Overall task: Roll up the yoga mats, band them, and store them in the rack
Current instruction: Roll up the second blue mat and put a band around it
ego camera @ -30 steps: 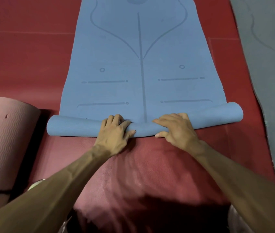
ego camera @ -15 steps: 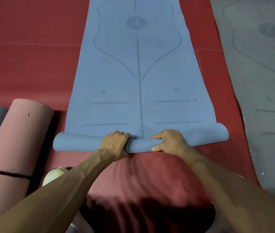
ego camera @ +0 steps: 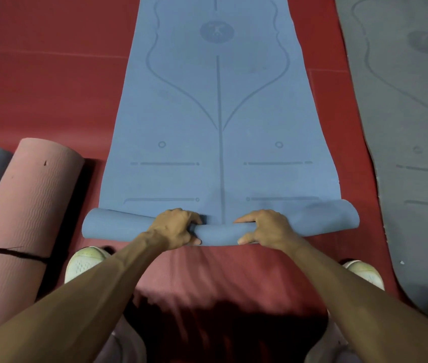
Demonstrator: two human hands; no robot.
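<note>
Rolled end of blue mat [ego camera: 220, 233] now thicker than second ago, on red floor [ego camera: 50, 87] by feet. Left hand [ego camera: 174, 229] and right hand [ego camera: 266, 227] clamp roll's middle. Risk: unheld ends flare, roll cones. Rack unseen; pink roll [ego camera: 24, 205], grey mat [ego camera: 412, 127] cut off.
</note>
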